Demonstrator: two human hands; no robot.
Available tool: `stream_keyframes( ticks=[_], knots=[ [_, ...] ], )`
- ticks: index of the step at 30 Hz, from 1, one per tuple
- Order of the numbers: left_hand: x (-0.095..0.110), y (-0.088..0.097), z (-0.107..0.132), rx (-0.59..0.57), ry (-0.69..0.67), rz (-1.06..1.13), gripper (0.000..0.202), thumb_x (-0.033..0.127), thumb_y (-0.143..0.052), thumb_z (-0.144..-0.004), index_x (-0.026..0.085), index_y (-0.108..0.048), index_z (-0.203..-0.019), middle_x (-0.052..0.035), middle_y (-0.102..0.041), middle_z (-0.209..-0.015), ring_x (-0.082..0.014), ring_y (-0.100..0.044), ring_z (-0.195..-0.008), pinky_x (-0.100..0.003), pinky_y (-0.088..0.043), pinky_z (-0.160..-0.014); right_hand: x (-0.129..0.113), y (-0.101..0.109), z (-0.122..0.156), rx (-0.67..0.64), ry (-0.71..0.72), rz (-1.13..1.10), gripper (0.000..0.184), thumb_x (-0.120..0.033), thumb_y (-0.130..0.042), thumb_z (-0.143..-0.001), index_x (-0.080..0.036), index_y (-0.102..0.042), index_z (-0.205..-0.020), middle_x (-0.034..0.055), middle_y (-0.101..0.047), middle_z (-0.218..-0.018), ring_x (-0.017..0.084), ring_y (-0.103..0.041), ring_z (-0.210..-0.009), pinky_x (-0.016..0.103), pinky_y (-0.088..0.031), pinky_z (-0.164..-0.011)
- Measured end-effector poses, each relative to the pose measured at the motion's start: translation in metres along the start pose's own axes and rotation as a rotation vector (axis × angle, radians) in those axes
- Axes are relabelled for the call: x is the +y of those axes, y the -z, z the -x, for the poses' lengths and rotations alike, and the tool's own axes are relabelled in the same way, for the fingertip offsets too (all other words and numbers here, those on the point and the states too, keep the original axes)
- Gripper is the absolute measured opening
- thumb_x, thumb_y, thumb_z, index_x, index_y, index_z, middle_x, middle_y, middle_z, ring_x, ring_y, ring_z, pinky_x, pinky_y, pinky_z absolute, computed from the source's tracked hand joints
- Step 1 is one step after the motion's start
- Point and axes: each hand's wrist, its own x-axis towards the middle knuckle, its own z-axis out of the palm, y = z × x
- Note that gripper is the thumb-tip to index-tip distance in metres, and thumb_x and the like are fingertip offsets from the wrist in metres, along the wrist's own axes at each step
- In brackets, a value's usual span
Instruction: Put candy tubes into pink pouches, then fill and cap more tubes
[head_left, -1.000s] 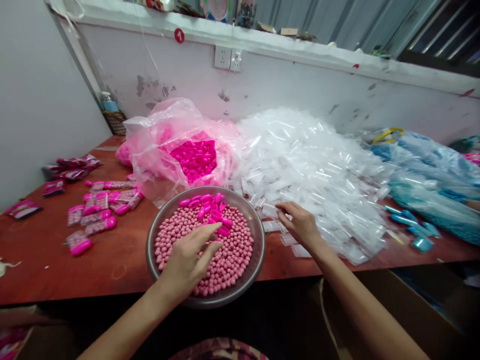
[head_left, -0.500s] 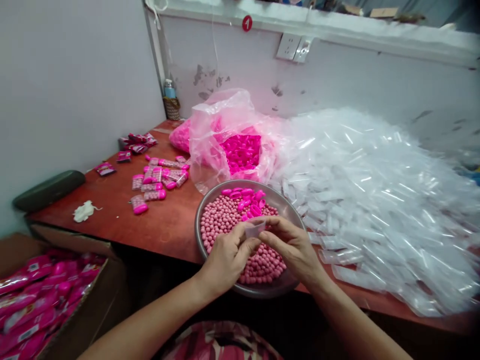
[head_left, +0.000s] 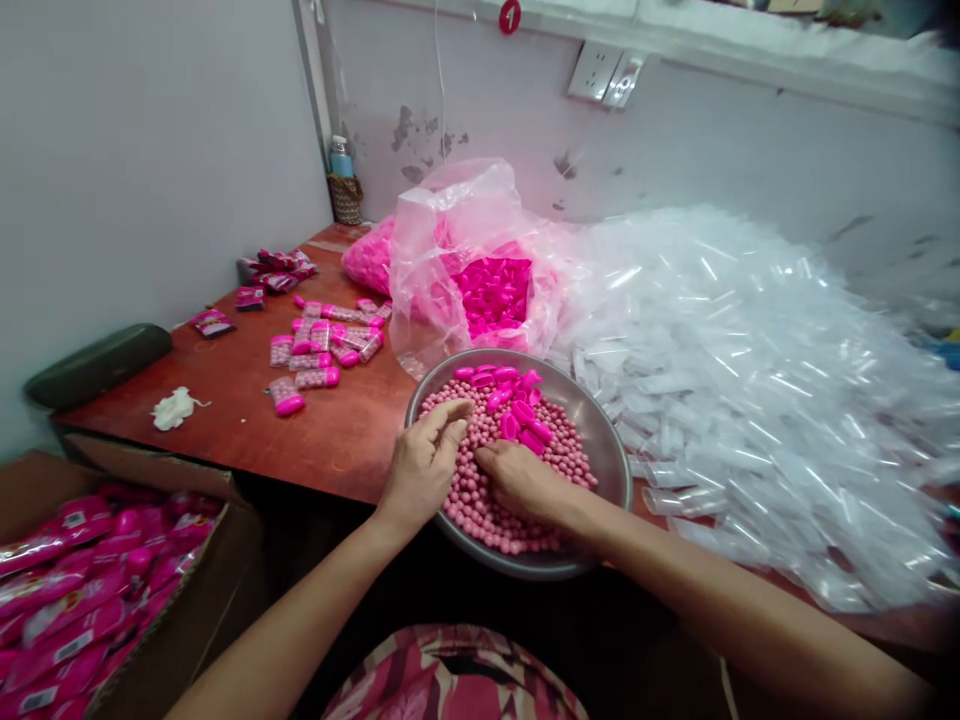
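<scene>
A steel bowl (head_left: 624, 470) of small pink beads (head_left: 465, 510) stands at the table's front edge, several bright pink caps (head_left: 525, 420) lying on the beads. My left hand (head_left: 424, 460) is over the bowl's left side, fingers and thumb curled toward each other; anything between them is hidden. Beside it, my right hand (head_left: 521, 482) reaches down into the beads with its fingers folded. Its fingertips are out of sight, so I cannot make out what they grip. The clear piece held between both hands earlier does not show now.
Clear plastic tubes (head_left: 750, 400) are heaped at right. Behind the bowl sits an open plastic bag (head_left: 420, 260) of pink caps. Filled pink-capped tubes (head_left: 315, 360), small packets (head_left: 251, 298), a dark case (head_left: 97, 365) and white tissue (head_left: 174, 408) lie left; a carton (head_left: 202, 590) holds pink packs.
My hands have parted from around the clear piece. The right hand has dropped into the beads, and the left has moved left and turned. The view has shifted slightly.
</scene>
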Motion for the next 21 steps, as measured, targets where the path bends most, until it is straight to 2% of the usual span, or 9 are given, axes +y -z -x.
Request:
stream_keyframes(
  ticks=[2, 3, 5, 7, 10, 12, 15, 17, 21],
  knots=[
    [0.002, 0.002, 0.001, 0.034, -0.013, -0.018, 0.028, 0.025, -0.044, -0.087, 0.018, -0.056, -0.112, -0.0065, -0.06, -0.111, -0.0187, -0.055, -0.104, -0.033, -0.043, -0.093, -0.003, 0.003, -0.004, 0.041, -0.017, -0.114, 0.013, -0.01, -0.041, -0.081, -0.014, -0.054, -0.08, 0.005, -0.059, -0.074, 0.015, -0.053, -0.065, 0.025, -0.042, -0.06],
    [0.003, 0.003, 0.002, 0.045, -0.017, -0.026, 0.029, 0.024, -0.044, -0.086, 0.018, -0.055, -0.112, -0.0066, -0.06, -0.112, -0.0186, -0.054, -0.105, -0.033, -0.042, -0.094, -0.003, 0.005, -0.003, 0.07, -0.026, -0.252, 0.011, -0.014, -0.042, -0.083, -0.015, -0.052, -0.083, 0.0036, -0.059, -0.075, 0.014, -0.054, -0.067, 0.025, -0.044, -0.061],
    [0.007, 0.004, 0.004, 0.046, -0.01, -0.017, 0.031, 0.024, -0.047, -0.085, 0.018, -0.053, -0.115, -0.007, -0.059, -0.114, -0.0186, -0.054, -0.106, -0.032, -0.043, -0.093, -0.001, 0.011, 0.003, 0.113, -0.034, -0.686, 0.008, -0.021, -0.045, -0.085, -0.017, -0.051, -0.087, 0.0016, -0.057, -0.079, 0.014, -0.056, -0.072, 0.027, -0.047, -0.067],
    [0.01, 0.002, 0.005, -0.012, 0.023, 0.014, 0.035, 0.026, -0.052, -0.082, 0.018, -0.052, -0.116, -0.0074, -0.058, -0.115, -0.0188, -0.055, -0.105, -0.029, -0.047, -0.087, 0.002, 0.013, 0.011, 0.135, -0.048, -1.138, 0.01, -0.027, -0.051, -0.083, -0.019, -0.051, -0.089, 0.0006, -0.057, -0.083, 0.014, -0.058, -0.076, 0.033, -0.048, -0.075],
    [0.015, -0.002, 0.003, -0.166, 0.064, 0.001, 0.035, 0.024, -0.058, -0.077, 0.019, -0.055, -0.112, -0.0059, -0.062, -0.107, -0.0185, -0.059, -0.095, -0.028, -0.05, -0.08, 0.002, 0.012, 0.021, 0.186, -0.105, -1.441, 0.02, -0.032, -0.061, -0.076, -0.02, -0.051, -0.09, 0.0001, -0.057, -0.086, 0.014, -0.059, -0.078, 0.036, -0.048, -0.079],
    [0.016, -0.006, 0.001, -0.218, 0.079, -0.003, 0.031, 0.022, -0.057, -0.078, 0.019, -0.057, -0.108, -0.0044, -0.065, -0.097, -0.0179, -0.061, -0.089, -0.027, -0.05, -0.077, 0.002, 0.011, 0.025, 0.224, -0.141, -1.473, 0.023, -0.033, -0.064, -0.074, -0.02, -0.052, -0.088, -0.0005, -0.057, -0.086, 0.014, -0.059, -0.077, 0.035, -0.049, -0.078],
    [0.013, -0.01, -0.005, -0.237, 0.11, 0.062, 0.028, 0.021, -0.056, -0.078, 0.017, -0.058, -0.105, -0.0042, -0.065, -0.093, -0.0181, -0.061, -0.085, -0.027, -0.05, -0.073, 0.006, 0.011, 0.031, 0.259, -0.124, -1.377, 0.02, -0.031, -0.064, -0.074, -0.02, -0.053, -0.086, -0.001, -0.057, -0.083, 0.014, -0.059, -0.077, 0.033, -0.05, -0.075],
    [0.012, -0.012, -0.008, -0.264, 0.111, 0.08, 0.027, 0.022, -0.056, -0.078, 0.017, -0.059, -0.104, -0.0047, -0.064, -0.095, -0.0185, -0.06, -0.086, -0.027, -0.049, -0.074, 0.011, 0.015, 0.034, 0.313, -0.071, -1.213, 0.023, -0.028, -0.062, -0.076, -0.021, -0.053, -0.095, 0.0005, -0.057, -0.087, 0.014, -0.059, -0.08, 0.031, -0.05, -0.073],
    [0.014, -0.013, -0.011, -0.353, 0.116, 0.065, 0.029, 0.021, -0.053, -0.079, 0.016, -0.061, -0.107, -0.0052, -0.065, -0.093, -0.0186, -0.06, -0.084, -0.028, -0.047, -0.074, 0.019, 0.028, 0.039, 0.38, 0.081, -0.682, 0.032, -0.021, -0.053, -0.083, -0.024, -0.049, -0.114, 0.0051, -0.059, -0.101, 0.015, -0.059, -0.086, 0.029, -0.047, -0.076]
  ],
)
